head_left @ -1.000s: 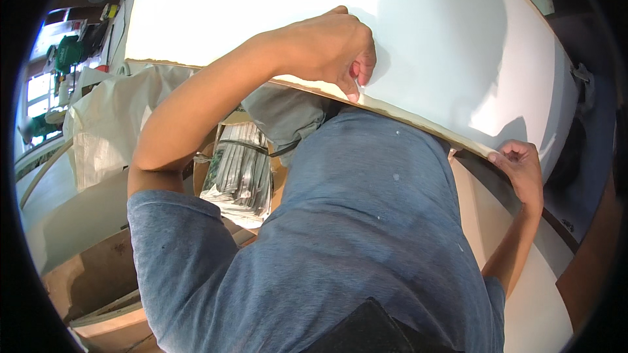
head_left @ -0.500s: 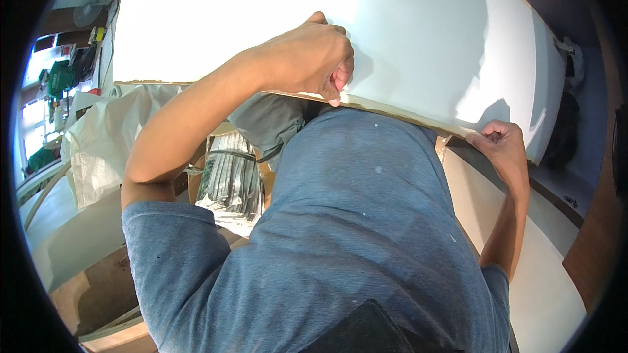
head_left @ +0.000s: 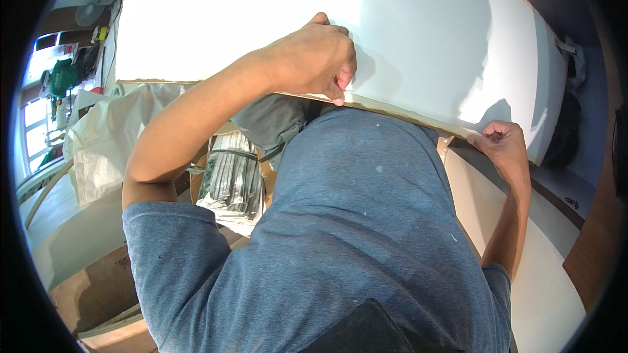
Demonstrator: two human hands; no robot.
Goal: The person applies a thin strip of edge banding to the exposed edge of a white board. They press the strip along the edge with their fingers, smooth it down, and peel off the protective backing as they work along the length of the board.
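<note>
A large white panel [head_left: 418,39] lies across my front, its near edge against my blue shirt. Along that edge runs a thin tan strip [head_left: 405,115], uneven in width. My left hand [head_left: 314,59] is closed at the middle of the edge, with thumb and fingertips pinched down on it; the fingers hide what exactly lies between them. Farther right, near the panel's corner, my right hand [head_left: 505,147] pinches the same edge between thumb and curled fingers. My head and arm shadows fall on the white surface.
Under my left arm, a strapped bundle of folded papers [head_left: 233,180] stands beside a dark grey cloth [head_left: 265,121]. Pale plastic sheeting [head_left: 108,140] hangs at the left. A white curved board [head_left: 543,242] rises at the lower right, near brown wood [head_left: 595,222].
</note>
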